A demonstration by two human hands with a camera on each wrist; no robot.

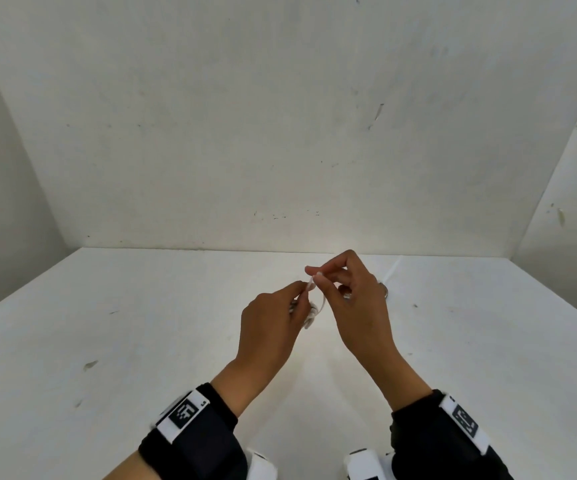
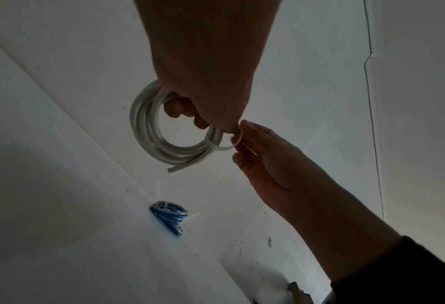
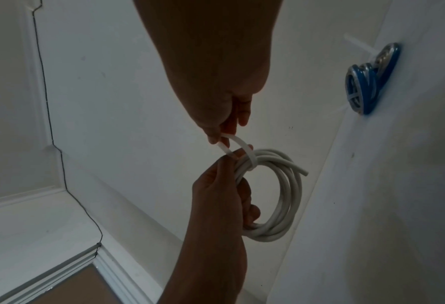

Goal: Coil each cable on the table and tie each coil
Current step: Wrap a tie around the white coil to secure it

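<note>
The white round-sheathed cable (image 3: 281, 197) is wound into a loose coil of several turns, one cut end sticking out past the ring. A flat, pale translucent plastic tie strip (image 3: 238, 147) is wrapped over the turns at one side of the coil and arches up from it in a small loop.

The coil hangs in the air above the white desk (image 1: 141, 341), over the middle of its surface and nearer the far edge than the near one, between the two hands. In the head view most of it is hidden behind the fingers.

The left hand (image 2: 203, 82) has its fingers curled through the ring and grips the bundled turns, with thumb and forefinger up at the spot where the strip crosses the coil. The right hand (image 3: 216, 98) pinches the free part of the strip between thumb and forefinger just above the coil, its other fingers loosely bent.

A second coil, of blue cable with grey turns (image 2: 169, 215) and bound by a pale strip, lies on the desk towards the far right corner, well apart from the hands.
</note>
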